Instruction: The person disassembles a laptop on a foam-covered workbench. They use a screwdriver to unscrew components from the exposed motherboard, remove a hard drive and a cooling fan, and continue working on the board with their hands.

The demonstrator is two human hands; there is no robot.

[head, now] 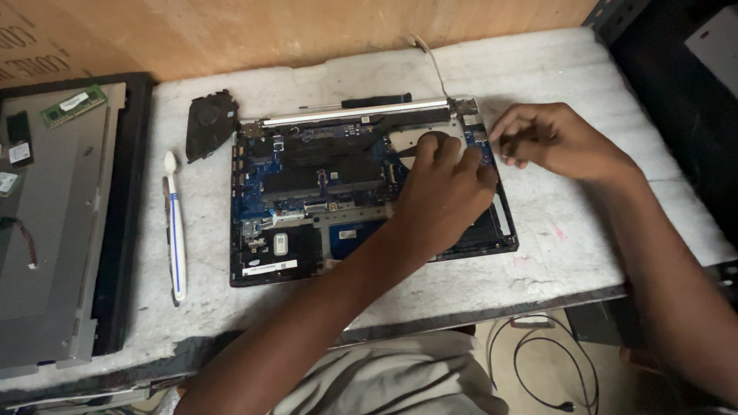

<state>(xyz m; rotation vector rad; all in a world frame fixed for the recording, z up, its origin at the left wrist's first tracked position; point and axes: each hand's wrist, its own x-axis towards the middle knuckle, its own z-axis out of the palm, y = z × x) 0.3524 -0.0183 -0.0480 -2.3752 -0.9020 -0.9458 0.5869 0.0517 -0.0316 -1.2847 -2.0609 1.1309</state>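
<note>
- far left: a grey panel [54, 230]; a white toothbrush [175, 230] lies beside it.
- centre: an opened laptop base [307, 192], circuit board showing.
- left hand [442, 192] rests on its right half, fingers curled, grasp unclear.
- right hand [553, 138] pinches at its upper right corner.

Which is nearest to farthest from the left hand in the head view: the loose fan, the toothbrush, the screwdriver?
From the left hand:
1. Screwdriver, behind the open laptop, up-left.
2. Loose fan, off the laptop's far left corner.
3. Toothbrush, left of the laptop.
</note>
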